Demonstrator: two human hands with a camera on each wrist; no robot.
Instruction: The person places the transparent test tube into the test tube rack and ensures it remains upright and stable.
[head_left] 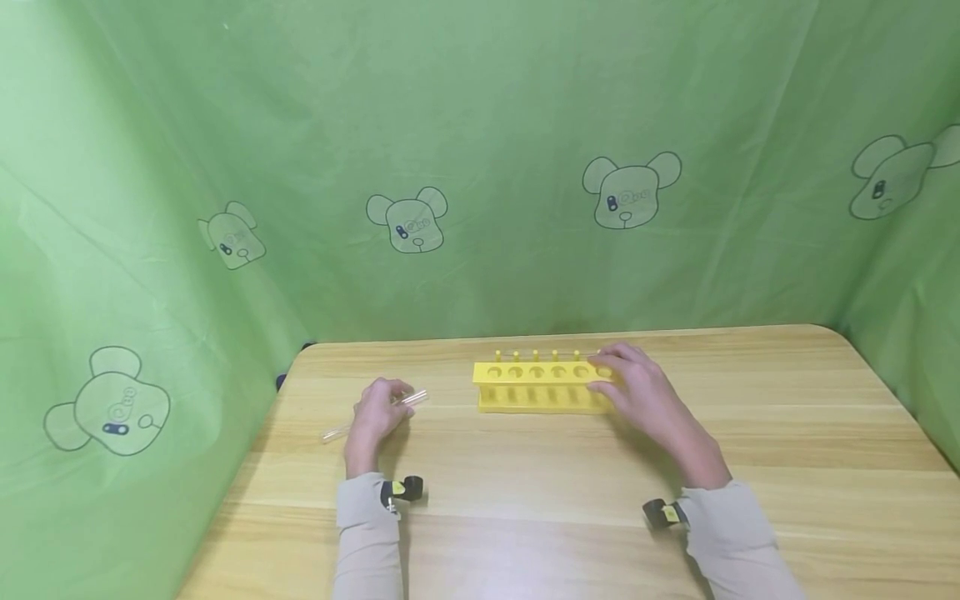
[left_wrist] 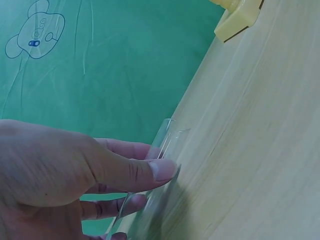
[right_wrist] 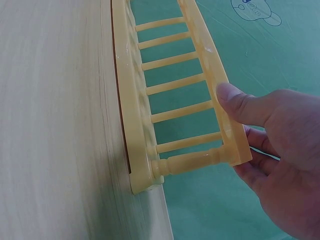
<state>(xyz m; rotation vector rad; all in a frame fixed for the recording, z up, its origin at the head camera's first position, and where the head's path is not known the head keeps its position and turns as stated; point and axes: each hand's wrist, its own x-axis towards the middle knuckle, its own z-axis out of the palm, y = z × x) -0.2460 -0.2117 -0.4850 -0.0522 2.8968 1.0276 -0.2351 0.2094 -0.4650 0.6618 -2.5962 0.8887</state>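
My left hand (head_left: pixel 378 412) pinches clear glass test tubes (head_left: pixel 415 397) between thumb and fingers, low over the left part of the table. In the left wrist view two open tube ends (left_wrist: pixel 175 142) show past the thumb; the fingers hide the middle of the tubes. A yellow test tube rack (head_left: pixel 540 409) stands upright on the table to the right of that hand. Its top plate has a row of round holes, with short pegs behind. My right hand (head_left: pixel 645 396) grips the right end of the rack's top plate, the thumb (right_wrist: pixel 231 97) on top and fingers beneath.
The wooden table (head_left: pixel 510 483) runs back to a green curtain (head_left: pixel 510 283) printed with bear heads. The curtain also hangs along the left and right sides. The rack stands near the table's back edge. Each wrist carries a small black camera (head_left: pixel 411 488).
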